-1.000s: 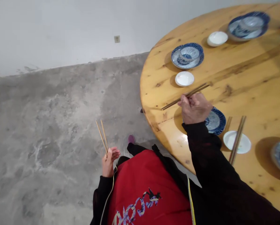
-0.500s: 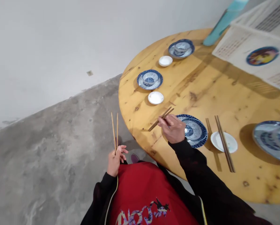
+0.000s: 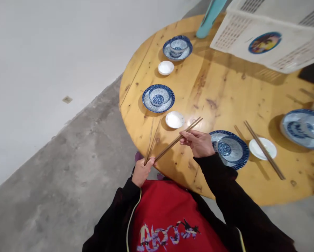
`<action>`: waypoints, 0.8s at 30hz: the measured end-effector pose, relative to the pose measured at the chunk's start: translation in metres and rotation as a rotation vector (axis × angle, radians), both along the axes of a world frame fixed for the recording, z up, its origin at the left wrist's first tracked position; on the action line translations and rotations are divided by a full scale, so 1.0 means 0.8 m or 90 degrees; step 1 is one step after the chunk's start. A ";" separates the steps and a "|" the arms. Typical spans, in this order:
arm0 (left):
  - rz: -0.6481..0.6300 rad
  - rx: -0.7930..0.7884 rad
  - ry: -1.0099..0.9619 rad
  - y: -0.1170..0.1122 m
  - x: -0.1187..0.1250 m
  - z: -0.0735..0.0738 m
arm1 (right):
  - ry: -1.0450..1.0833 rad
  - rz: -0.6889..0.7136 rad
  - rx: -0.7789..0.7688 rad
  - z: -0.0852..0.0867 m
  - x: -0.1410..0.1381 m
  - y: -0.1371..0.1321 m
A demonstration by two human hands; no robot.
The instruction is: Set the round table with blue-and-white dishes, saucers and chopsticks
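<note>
My left hand (image 3: 142, 170) is closed on a pair of chopsticks (image 3: 151, 141) that point up and fan apart at their far ends. Between the thumb and fingers of my right hand (image 3: 199, 142) is a second pair of chopsticks (image 3: 170, 145), held at a slant. The lower ends of that pair reach my left thumb; whether the left hand grips them too, I cannot tell. A small white dish (image 3: 174, 120) lies just beyond the right hand's chopsticks. Partly hidden by my right hand and sleeve is a blue-and-white plate (image 3: 242, 154) with a bowl (image 3: 226, 148) on it.
Another chopstick pair (image 3: 267, 155) rests across a white dish (image 3: 271, 147) at right. More plate-and-bowl settings (image 3: 146, 101) stand around the round wooden table (image 3: 212, 84). A white basket (image 3: 241, 42) and a teal object (image 3: 208, 22) stand at the back. A wall (image 3: 54, 52) rises at left.
My hands have come together, the left moving right and up towards the table edge. The right hand's chopsticks now meet the left hand. The view has shifted to the right.
</note>
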State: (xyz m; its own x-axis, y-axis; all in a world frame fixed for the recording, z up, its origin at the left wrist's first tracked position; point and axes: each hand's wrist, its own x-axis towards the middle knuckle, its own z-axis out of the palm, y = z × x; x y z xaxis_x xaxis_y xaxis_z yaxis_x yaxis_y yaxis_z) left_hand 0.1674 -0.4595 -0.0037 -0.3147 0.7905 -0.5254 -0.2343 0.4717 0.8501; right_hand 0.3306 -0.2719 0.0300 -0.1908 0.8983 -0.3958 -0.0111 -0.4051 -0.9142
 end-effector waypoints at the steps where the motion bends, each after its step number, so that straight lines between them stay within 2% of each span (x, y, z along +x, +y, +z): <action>1: -0.024 0.002 -0.014 0.007 -0.014 0.000 | -0.004 -0.017 -0.015 -0.006 -0.008 0.002; 4: -0.087 0.000 -0.040 0.033 -0.046 -0.001 | -0.015 -0.073 -0.046 -0.020 -0.024 0.012; 7: -0.126 0.001 -0.044 0.064 -0.062 -0.006 | -0.014 -0.113 -0.057 -0.030 -0.028 0.031; 12: -0.136 0.024 -0.011 0.122 -0.060 -0.017 | -0.008 -0.142 -0.064 -0.041 -0.022 0.079; 16: -0.119 0.048 0.057 0.157 -0.051 -0.018 | -0.033 -0.149 -0.044 -0.048 -0.019 0.119; 19: -0.094 0.037 0.089 0.169 -0.044 -0.020 | -0.070 -0.127 -0.038 -0.056 -0.020 0.141; 24: -0.062 0.004 0.104 0.165 -0.030 -0.035 | -0.131 -0.076 0.001 -0.076 -0.023 0.160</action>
State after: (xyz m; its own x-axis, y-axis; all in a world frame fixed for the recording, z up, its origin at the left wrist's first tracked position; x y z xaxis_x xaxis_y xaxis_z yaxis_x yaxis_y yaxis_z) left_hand 0.1431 -0.3276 -0.0314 -0.3171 0.8243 -0.4690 -0.0466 0.4803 0.8758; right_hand 0.3124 -0.1442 -0.0306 0.0017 0.9105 -0.4135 0.1273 -0.4103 -0.9030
